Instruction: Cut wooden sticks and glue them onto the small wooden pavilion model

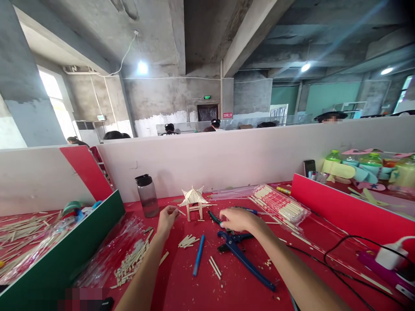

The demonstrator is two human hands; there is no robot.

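Note:
My left hand (167, 219) pinches a short wooden stick (182, 212) just left of a small pavilion model (193, 198) built of pale sticks, standing upright on the red tabletop. To the model's right, my right hand (239, 219) has its fingers curled beside a green curved handle (214, 217); whatever lies between the fingertips is hidden. Below that hand rests a blue-handled cutter (243, 259). A blue pen (199, 255) lies between my arms, with a small pile of cut sticks (188, 241) to its left and a few loose sticks (215, 268) to its right.
A dark-lidded bottle (147, 195) stands at the back left, by the white partition (207, 157). Plastic-wrapped sticks (281, 206) lie at the right. More cut sticks (132, 261) lie left of my forearm. Green (81, 242) and red (353, 207) dividers flank me; a black cable (327, 261) crosses at right.

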